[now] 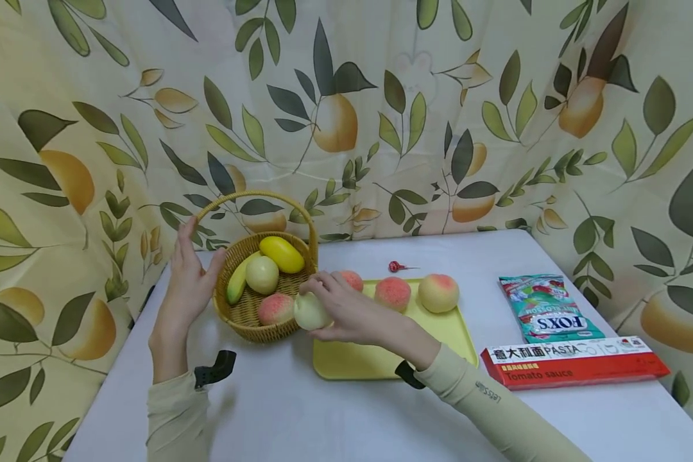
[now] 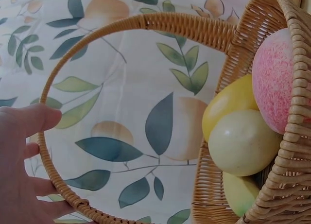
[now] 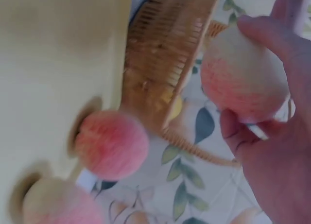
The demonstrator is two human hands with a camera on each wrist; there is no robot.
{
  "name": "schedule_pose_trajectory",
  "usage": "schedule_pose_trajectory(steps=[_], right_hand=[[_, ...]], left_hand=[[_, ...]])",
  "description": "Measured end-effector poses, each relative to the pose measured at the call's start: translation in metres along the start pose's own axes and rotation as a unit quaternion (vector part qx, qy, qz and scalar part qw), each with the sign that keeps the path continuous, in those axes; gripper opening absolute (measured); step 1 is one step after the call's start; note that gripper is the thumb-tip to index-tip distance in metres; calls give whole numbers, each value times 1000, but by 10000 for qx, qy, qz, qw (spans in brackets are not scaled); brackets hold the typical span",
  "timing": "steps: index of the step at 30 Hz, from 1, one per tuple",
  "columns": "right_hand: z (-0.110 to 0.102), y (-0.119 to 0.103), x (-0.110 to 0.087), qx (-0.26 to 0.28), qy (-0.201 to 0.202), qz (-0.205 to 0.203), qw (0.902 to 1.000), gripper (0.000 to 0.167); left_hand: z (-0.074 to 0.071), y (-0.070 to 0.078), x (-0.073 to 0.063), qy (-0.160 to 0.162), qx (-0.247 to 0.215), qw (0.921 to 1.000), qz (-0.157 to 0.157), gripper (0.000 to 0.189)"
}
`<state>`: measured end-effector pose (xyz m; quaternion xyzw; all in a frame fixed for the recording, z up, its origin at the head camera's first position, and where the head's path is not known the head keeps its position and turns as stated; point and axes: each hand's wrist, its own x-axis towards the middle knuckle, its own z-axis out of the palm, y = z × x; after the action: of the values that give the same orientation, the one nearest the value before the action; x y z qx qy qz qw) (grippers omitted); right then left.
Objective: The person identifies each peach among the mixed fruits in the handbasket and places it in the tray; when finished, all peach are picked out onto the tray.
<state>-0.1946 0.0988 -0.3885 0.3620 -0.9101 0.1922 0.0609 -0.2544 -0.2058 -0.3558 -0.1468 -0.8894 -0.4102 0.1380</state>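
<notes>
Left of frame: left hand [image 1: 186, 285], grip relaxed and uncurled, at the handle [image 1: 254, 192] of a wicker basket [image 1: 254, 332] holding yellow fruit [image 1: 282, 255], pale round fruit [image 1: 262, 275], pink peach [image 1: 275, 309]. Centre: right hand [image 1: 352, 311], grip curled round pale peach [image 1: 310, 313] by basket's right rim. Right of centre, peaches [image 1: 393, 293] on yellow tray [image 1: 352, 360]; far right, FOX'S bag [image 1: 548, 305], red pasta box [image 1: 574, 372].

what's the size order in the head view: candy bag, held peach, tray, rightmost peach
1. Tray
2. Candy bag
3. Held peach and rightmost peach: alike, so unranked; the right hand partly covers the first
</notes>
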Motion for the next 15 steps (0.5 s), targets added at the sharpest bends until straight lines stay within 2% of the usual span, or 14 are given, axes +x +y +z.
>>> schedule_pose_trajectory(steps=[4,7,11,15], right_hand=[[-1,10,-15,145,98,-134,9998,60],[-1,15,-25,297,13,-147,9995,62],[-3,20,-36,440,-191,124,9988,64],[-3,22,-43,356,-397,320,9981,62]], left_hand=[[-1,2,1,-7,25,10000,-34,79],[-1,2,1,-30,40,10000,-54,80],[0,2,1,-28,30,10000,-16,80],[1,1,1,1,-20,10000,4,81]])
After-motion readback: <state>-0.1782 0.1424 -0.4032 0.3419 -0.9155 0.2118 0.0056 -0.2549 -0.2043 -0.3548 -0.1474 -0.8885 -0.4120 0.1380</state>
